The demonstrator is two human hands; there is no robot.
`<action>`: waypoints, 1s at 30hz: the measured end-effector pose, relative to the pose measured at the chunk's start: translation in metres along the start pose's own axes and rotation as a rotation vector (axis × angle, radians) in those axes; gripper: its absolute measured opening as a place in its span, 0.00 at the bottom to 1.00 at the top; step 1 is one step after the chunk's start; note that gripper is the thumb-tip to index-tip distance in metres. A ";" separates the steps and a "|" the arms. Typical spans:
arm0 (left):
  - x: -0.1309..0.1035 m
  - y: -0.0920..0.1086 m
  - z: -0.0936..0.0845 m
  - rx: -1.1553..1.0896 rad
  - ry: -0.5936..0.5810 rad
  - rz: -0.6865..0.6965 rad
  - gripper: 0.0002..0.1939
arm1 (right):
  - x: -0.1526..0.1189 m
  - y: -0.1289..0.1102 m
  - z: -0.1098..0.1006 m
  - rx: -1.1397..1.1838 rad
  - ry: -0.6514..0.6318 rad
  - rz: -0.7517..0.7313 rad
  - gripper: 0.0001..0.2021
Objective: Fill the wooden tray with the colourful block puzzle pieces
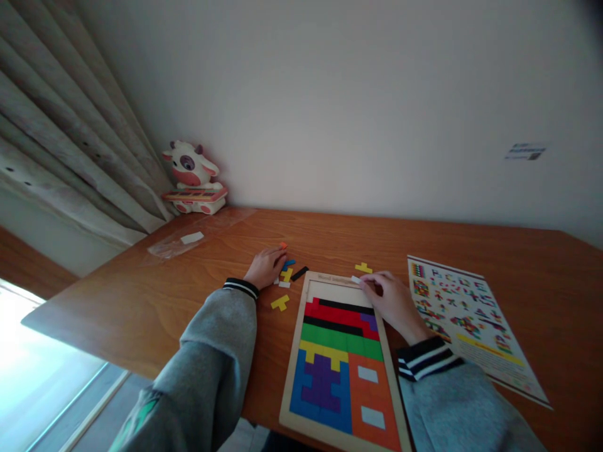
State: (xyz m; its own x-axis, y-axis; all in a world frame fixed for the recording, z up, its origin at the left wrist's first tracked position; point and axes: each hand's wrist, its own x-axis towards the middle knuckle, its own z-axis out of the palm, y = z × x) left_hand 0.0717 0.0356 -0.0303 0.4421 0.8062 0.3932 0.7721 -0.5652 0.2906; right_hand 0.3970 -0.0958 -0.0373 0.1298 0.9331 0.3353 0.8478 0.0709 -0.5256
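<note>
Grey sleeves (207,370) enter from the near edge and lead to two bare hands about a board (325,277). The board lies between the forearms, its far end just left of the right hand (390,298). Thumb and fingers of that hand meet in a pinch on a white piece (355,279) at the board's far end. The left hand (267,267) lies beyond the board's left side, fingers bent and close together; whether it grips anything cannot be told. Filled part: fitted pieces (342,339) in blue, purple, orange, yellow, green, red and black cover most of the board, so the work appears well advanced. Unfilled part: a bare strip (336,292), left of the right fingertips. Outside the board, near the left hand: an orange piece (283,245), a blue piece (289,264), a black piece (299,274) and two yellow pieces (280,302); just beyond the right hand, a third yellow piece (363,268). A printed sheet (480,314) lies right of the right hand.
</note>
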 end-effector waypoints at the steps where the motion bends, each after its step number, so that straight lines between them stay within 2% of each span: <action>1: 0.000 -0.001 -0.001 0.002 -0.004 -0.009 0.16 | 0.000 0.000 0.000 -0.003 0.001 -0.001 0.11; 12: -0.004 -0.011 -0.013 0.034 0.028 -0.109 0.12 | -0.001 0.001 -0.001 -0.014 0.014 -0.020 0.13; 22: -0.006 0.000 -0.014 0.023 0.037 -0.064 0.12 | 0.000 0.001 -0.001 0.080 0.033 -0.053 0.11; 30: -0.007 0.012 -0.021 -0.070 0.049 0.037 0.13 | -0.001 -0.005 -0.004 0.166 0.031 -0.029 0.10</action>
State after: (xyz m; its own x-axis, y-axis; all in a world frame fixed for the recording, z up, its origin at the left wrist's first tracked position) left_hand 0.0681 0.0194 -0.0117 0.4458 0.7757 0.4466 0.7211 -0.6069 0.3342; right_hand 0.3948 -0.0986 -0.0321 0.1243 0.9189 0.3744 0.7550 0.1573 -0.6366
